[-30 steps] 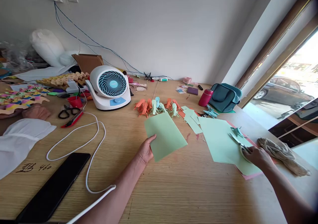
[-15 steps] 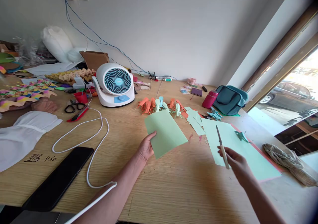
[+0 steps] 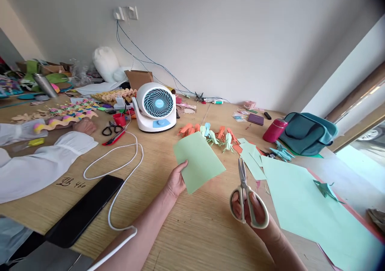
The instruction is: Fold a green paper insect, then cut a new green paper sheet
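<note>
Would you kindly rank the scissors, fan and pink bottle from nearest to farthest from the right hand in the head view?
1. Scissors, held in the right hand.
2. Pink bottle, beyond it, slightly right.
3. Fan, well off to the left, farther back.

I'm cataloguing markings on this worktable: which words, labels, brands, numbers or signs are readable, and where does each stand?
"460": handwritten on the tabletop; the characters before it are unclear.
Fan hub: any marking is too small to read.
Held green sheet and scissors: no text visible.
</note>
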Demonstrator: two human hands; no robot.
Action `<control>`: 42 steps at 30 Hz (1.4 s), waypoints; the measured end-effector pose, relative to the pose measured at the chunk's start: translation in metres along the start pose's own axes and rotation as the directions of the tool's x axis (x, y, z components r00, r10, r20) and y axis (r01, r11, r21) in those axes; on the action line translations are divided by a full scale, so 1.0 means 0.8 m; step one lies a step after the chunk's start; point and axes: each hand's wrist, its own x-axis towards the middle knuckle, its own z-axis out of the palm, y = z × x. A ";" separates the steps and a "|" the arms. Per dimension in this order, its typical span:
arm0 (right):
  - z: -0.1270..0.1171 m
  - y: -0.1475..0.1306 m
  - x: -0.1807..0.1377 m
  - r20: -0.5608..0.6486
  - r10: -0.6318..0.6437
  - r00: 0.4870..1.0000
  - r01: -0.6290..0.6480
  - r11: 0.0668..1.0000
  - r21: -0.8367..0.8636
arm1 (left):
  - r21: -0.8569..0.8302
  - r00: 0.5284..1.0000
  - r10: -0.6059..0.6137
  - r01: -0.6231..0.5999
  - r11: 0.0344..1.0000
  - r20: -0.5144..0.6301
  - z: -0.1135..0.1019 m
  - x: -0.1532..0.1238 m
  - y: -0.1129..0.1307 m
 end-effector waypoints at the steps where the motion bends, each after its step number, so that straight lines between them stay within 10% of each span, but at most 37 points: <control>1: 0.000 0.002 -0.003 0.039 0.014 0.999 -0.014 1.000 0.016 | -0.003 1.000 0.000 0.000 1.000 -0.006 0.000 0.001 0.001; 14: 0.016 0.003 -0.025 0.274 0.090 0.957 -0.114 0.991 0.075 | 0.015 0.996 0.052 -0.052 0.999 -0.070 -0.002 0.010 0.005; 42: 0.016 0.012 -0.027 0.277 0.096 0.956 -0.117 0.991 0.060 | -0.027 0.997 0.029 -0.031 0.999 -0.076 0.001 0.007 0.006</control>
